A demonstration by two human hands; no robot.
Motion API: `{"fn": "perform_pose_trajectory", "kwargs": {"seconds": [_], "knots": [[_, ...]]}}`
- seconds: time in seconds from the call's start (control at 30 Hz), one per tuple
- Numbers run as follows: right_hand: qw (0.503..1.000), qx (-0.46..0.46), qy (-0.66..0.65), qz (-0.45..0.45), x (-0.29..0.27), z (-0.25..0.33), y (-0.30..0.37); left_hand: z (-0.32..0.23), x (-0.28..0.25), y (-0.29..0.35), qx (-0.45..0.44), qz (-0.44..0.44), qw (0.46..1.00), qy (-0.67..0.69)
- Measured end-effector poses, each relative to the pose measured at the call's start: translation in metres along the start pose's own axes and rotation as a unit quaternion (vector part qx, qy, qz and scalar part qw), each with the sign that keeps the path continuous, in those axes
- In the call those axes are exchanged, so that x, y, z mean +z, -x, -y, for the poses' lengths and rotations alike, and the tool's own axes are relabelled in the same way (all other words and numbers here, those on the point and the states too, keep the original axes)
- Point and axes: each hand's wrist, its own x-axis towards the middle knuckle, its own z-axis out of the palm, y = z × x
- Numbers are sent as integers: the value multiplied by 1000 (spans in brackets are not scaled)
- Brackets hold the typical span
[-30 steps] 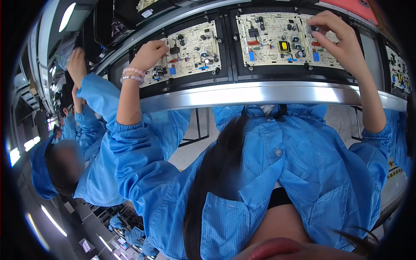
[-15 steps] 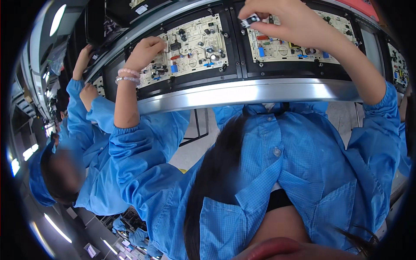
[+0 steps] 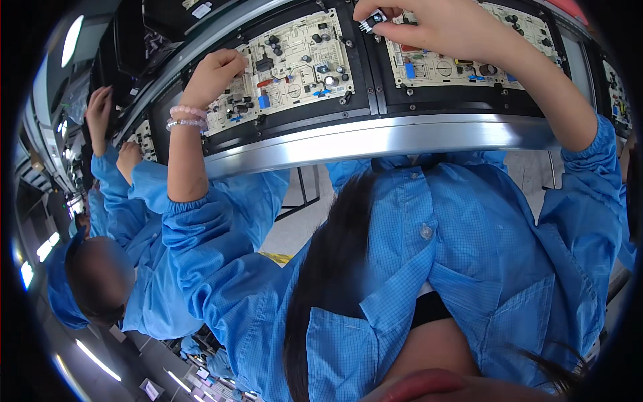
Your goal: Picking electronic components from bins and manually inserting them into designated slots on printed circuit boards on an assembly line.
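Observation:
My right hand (image 3: 435, 28) pinches a small black component with silvery metal pins (image 3: 372, 21) between thumb and fingers. It is held over the black frame between two boards, by the upper left corner of the right circuit board (image 3: 439, 72). My left hand (image 3: 213, 75), with two beaded bracelets on the wrist, is at the left part of the other cream circuit board (image 3: 293, 65). Its fingers are curled together over the parts there, and whatever they may hold is hidden. Both boards carry capacitors, blue blocks and other small parts.
The boards sit in black fixture frames (image 3: 372, 87) behind a shiny metal rail (image 3: 388, 136). At left a co-worker in blue has one hand (image 3: 99, 112) raised and another (image 3: 128, 159) near a further board (image 3: 143, 139). Black bins (image 3: 164, 23) stand at the upper left.
My right hand has moved left with the component, off the right board's corner toward the frame between the boards. My left hand stays at its board. The co-worker's raised hand has shifted left and opened.

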Motion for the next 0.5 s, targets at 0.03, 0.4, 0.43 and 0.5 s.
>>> {"fn": "perform_pose_trajectory", "kwargs": {"seconds": [0.03,0.4,0.43,0.5], "knots": [[1000,-18,8,-6,1,-1,0,2,-1,-2,4,14,1000,-12],[992,82,-90,18,18,-2,-21,2,-4,-4,21,68,997,-34],[998,57,-36,13,7,8,-22,-1,-4,-5,22,71,997,-33],[996,69,-44,19,6,9,-23,-3,-3,-8,25,57,997,-55]]}}
